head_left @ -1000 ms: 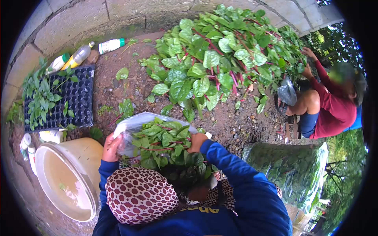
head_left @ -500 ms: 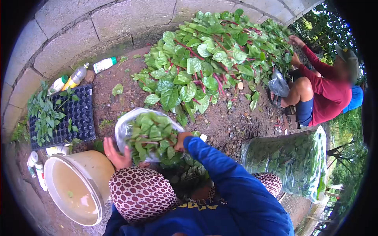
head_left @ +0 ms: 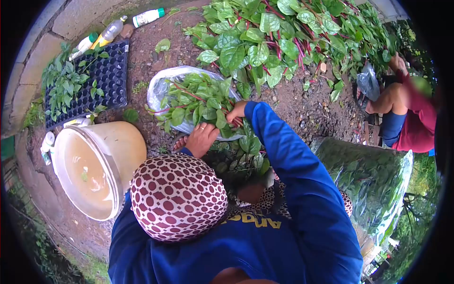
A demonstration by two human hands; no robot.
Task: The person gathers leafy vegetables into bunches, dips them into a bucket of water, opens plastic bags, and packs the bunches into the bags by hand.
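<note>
A bunch of red-stemmed Malabar spinach lies over a clear plastic bag on the ground before me. My right hand is closed around its stems at the right end. Against the near edge of the bunch, my left hand rests with fingers stretched out, a ring on one of them. More leafy stems show in shadow beside my knee. Beyond the bag spreads a large heap of the same spinach.
To the left stand a bucket of cloudy water and a black seedling tray with plants. Several bottles lie behind it. A filled clear plastic sack stands right. A person in a red shirt crouches by the heap.
My left hand has moved right from beside the bag onto the bunch, its fingers no longer spread. My right hand keeps its hold on the stems. The view has shifted.
</note>
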